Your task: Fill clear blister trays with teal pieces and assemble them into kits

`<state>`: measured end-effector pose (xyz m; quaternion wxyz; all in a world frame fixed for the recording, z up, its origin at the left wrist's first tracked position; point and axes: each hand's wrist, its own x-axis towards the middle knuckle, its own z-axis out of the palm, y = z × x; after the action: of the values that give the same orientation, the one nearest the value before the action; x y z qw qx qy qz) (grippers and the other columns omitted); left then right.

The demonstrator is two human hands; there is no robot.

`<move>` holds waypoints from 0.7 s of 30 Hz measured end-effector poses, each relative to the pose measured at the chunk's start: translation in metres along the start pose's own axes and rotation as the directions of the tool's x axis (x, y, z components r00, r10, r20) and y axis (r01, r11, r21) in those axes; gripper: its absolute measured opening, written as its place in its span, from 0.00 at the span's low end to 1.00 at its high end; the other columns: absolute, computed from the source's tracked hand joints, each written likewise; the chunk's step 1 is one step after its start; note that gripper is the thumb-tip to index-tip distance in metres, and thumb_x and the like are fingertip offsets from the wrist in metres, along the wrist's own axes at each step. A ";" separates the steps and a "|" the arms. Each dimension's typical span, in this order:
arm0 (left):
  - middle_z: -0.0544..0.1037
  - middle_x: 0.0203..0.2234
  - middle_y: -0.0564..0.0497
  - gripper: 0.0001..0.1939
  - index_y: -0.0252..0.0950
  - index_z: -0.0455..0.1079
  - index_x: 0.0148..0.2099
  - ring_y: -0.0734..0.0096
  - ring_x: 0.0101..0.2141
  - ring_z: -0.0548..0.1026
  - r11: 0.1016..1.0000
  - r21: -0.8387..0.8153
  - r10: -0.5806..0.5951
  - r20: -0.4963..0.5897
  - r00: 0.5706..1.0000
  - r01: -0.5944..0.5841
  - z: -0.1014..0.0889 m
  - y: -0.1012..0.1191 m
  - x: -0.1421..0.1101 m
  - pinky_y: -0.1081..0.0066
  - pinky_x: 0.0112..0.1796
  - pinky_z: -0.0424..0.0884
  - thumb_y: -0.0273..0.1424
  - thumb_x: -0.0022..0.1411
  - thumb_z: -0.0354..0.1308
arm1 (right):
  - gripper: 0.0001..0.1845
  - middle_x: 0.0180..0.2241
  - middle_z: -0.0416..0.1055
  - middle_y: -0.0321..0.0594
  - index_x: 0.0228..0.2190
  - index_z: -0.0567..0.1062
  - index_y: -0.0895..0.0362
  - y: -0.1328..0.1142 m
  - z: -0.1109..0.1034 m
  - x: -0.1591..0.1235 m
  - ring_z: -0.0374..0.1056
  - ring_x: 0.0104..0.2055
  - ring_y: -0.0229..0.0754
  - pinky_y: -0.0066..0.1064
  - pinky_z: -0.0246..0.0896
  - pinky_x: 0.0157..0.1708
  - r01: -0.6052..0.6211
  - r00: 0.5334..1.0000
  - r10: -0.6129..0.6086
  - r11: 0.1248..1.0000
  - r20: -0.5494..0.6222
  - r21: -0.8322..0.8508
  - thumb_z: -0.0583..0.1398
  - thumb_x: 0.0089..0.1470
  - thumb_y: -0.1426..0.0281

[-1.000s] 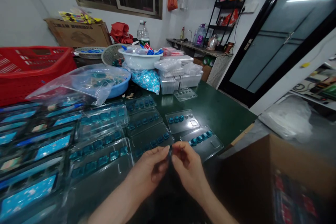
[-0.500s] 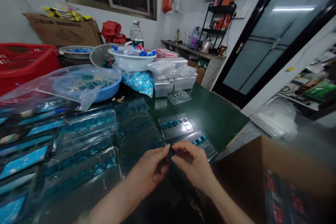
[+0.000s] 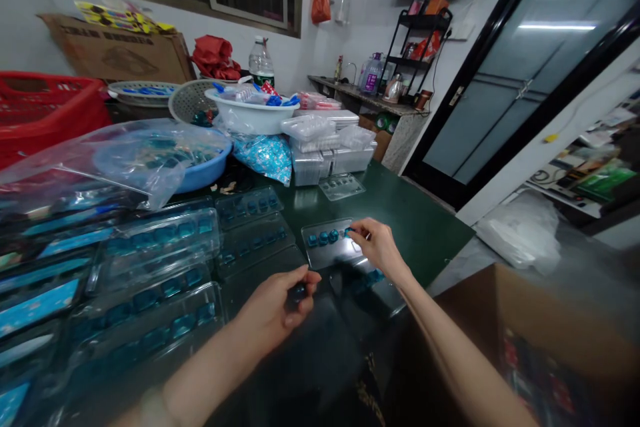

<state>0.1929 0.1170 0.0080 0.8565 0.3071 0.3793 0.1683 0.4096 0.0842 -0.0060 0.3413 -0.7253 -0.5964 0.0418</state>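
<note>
Blue piece [image 3: 347, 232] is between the right hand's fingertips, at the row of small cups in a clear tray [image 3: 325, 257]. The right hand [image 3: 377, 248] pinches it with thumb and finger. I cannot tell if the piece is all the way down in its cup. The left hand [image 3: 277, 303] is curled up, its thumb and pointing finger close together, with a dark piece [image 3: 299, 292] tucked inside (too dim to see its shape).

The blue piece could sit crooked or pop out if it is pushed in at a slant. The tray is thin and looks light, so a hard push could make it slide. The right wrist hangs over a nearer tray [image 3: 365, 300], and a low bump there could knock its blue bits loose. The dark piece could drop if the left fingers get loose.

Three more blue bits sit in the clear tray's row. A blue basin [image 3: 220, 170] has a heap of bluish bits, partly under a see-through bag [image 3: 165, 187]. A white bowl [image 3: 255, 120] is piled with blue, clear and red things. A cardboard box [image 3: 475, 293] holds dark and red packs, too blurry to name.
</note>
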 end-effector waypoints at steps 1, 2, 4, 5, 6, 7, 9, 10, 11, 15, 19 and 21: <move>0.64 0.23 0.52 0.11 0.28 0.68 0.32 0.84 0.16 0.60 1.000 0.001 0.010 -0.006 1.000 -0.010 -0.003 0.002 -0.002 0.83 0.11 0.47 0.33 0.55 0.54 | 0.07 0.28 0.70 0.40 0.31 0.73 0.59 0.009 0.005 0.010 0.65 0.28 0.37 0.26 0.57 0.28 -0.012 1.000 0.012 0.999 0.005 -0.033 0.57 0.50 0.70; 0.63 0.23 0.52 0.11 0.28 0.68 0.32 0.84 0.16 0.60 1.000 0.003 0.016 -0.012 1.000 -0.016 -0.006 0.004 -0.005 0.83 0.11 0.47 0.33 0.55 0.54 | 0.07 0.27 0.70 0.40 0.31 0.73 0.59 0.017 0.009 0.018 0.65 0.28 0.37 0.26 0.57 0.28 -0.015 1.000 0.016 0.998 0.018 -0.055 0.57 0.49 0.70; 0.63 0.23 0.52 0.10 0.29 0.68 0.32 0.84 0.16 0.59 1.000 0.005 0.027 -0.034 0.999 -0.027 -0.011 0.008 -0.010 0.83 0.11 0.48 0.33 0.54 0.54 | 0.07 0.28 0.71 0.40 0.30 0.74 0.59 0.028 0.018 0.028 0.65 0.29 0.38 0.27 0.56 0.29 -0.016 0.999 0.021 0.994 0.048 -0.110 0.58 0.48 0.70; 0.63 0.23 0.52 0.10 0.28 0.68 0.31 0.84 0.17 0.59 1.000 0.007 0.030 -0.049 0.998 -0.029 -0.013 0.009 -0.012 0.83 0.11 0.48 0.33 0.54 0.54 | 0.07 0.28 0.71 0.40 0.31 0.74 0.58 0.031 0.021 0.030 0.66 0.29 0.39 0.27 0.56 0.29 -0.013 0.998 0.021 0.990 0.061 -0.137 0.58 0.48 0.70; 0.63 0.23 0.52 0.10 0.28 0.68 0.31 0.84 0.17 0.59 0.999 0.010 0.032 -0.066 0.997 -0.031 -0.015 0.010 -0.014 0.83 0.11 0.48 0.33 0.54 0.54 | 0.08 0.29 0.71 0.40 0.32 0.74 0.58 0.033 0.023 0.031 0.66 0.30 0.39 0.27 0.55 0.30 -0.008 0.997 0.020 0.987 0.073 -0.163 0.57 0.49 0.70; 0.63 0.23 0.52 0.10 0.28 0.68 0.31 0.84 0.17 0.59 0.999 0.014 0.037 -0.083 0.996 -0.036 -0.016 0.011 -0.015 0.83 0.11 0.48 0.32 0.54 0.54 | 0.08 0.30 0.71 0.40 0.33 0.74 0.57 0.033 0.025 0.031 0.66 0.31 0.40 0.27 0.55 0.30 0.000 0.996 0.016 0.982 0.084 -0.187 0.57 0.50 0.69; 0.63 0.24 0.52 0.10 0.28 0.68 0.31 0.84 0.17 0.59 0.999 0.024 0.046 -0.111 0.993 -0.044 -0.018 0.012 -0.016 0.82 0.11 0.48 0.32 0.54 0.54 | 0.09 0.32 0.70 0.41 0.34 0.74 0.57 0.033 0.025 0.031 0.65 0.32 0.40 0.27 0.55 0.31 0.027 0.993 -0.001 0.974 0.114 -0.227 0.56 0.51 0.69; 0.63 0.24 0.51 0.10 0.28 0.68 0.31 0.83 0.17 0.59 0.998 0.028 0.053 -0.118 0.992 -0.050 -0.019 0.012 -0.016 0.82 0.11 0.48 0.32 0.55 0.54 | 0.09 0.32 0.70 0.40 0.35 0.74 0.57 0.033 0.024 0.031 0.65 0.33 0.39 0.27 0.54 0.31 0.049 0.990 -0.016 0.969 0.137 -0.242 0.55 0.52 0.69; 0.63 0.24 0.51 0.09 0.28 0.68 0.31 0.83 0.17 0.59 0.998 0.035 0.062 -0.122 0.991 -0.058 -0.020 0.012 -0.016 0.82 0.12 0.48 0.32 0.55 0.53 | 0.09 0.33 0.69 0.40 0.35 0.74 0.56 0.032 0.022 0.031 0.65 0.33 0.38 0.26 0.54 0.32 0.074 0.986 -0.033 0.964 0.163 -0.256 0.55 0.52 0.69; 0.63 0.25 0.51 0.09 0.29 0.68 0.32 0.83 0.18 0.60 0.992 0.092 0.097 -0.105 0.990 -0.088 -0.023 0.012 -0.011 0.81 0.12 0.48 0.32 0.54 0.53 | 0.08 0.34 0.68 0.38 0.33 0.74 0.55 0.030 0.017 0.036 0.64 0.34 0.36 0.24 0.53 0.32 0.176 0.957 -0.092 0.937 0.275 -0.303 0.55 0.52 0.71; 0.64 0.26 0.51 0.10 0.30 0.68 0.33 0.83 0.18 0.61 0.978 0.170 0.140 -0.089 0.986 -0.123 -0.024 0.012 -0.008 0.81 0.13 0.48 0.33 0.53 0.55 | 0.10 0.33 0.67 0.39 0.28 0.74 0.57 0.025 0.018 0.037 0.64 0.35 0.36 0.24 0.53 0.33 0.240 0.931 -0.105 0.898 0.350 -0.369 0.53 0.54 0.72; 0.64 0.25 0.52 0.11 0.30 0.68 0.34 0.83 0.17 0.60 0.956 0.243 0.187 -0.081 0.979 -0.163 -0.021 0.014 -0.007 0.80 0.13 0.47 0.34 0.52 0.55 | 0.11 0.33 0.66 0.40 0.28 0.73 0.58 0.022 0.018 0.035 0.64 0.35 0.37 0.24 0.53 0.32 0.257 0.924 -0.099 0.875 0.369 -0.410 0.52 0.55 0.72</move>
<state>0.1713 0.1324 0.0101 0.7750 0.4297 0.4116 0.2131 0.4294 0.1226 -0.0193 0.0592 -0.7075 -0.7042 -0.0066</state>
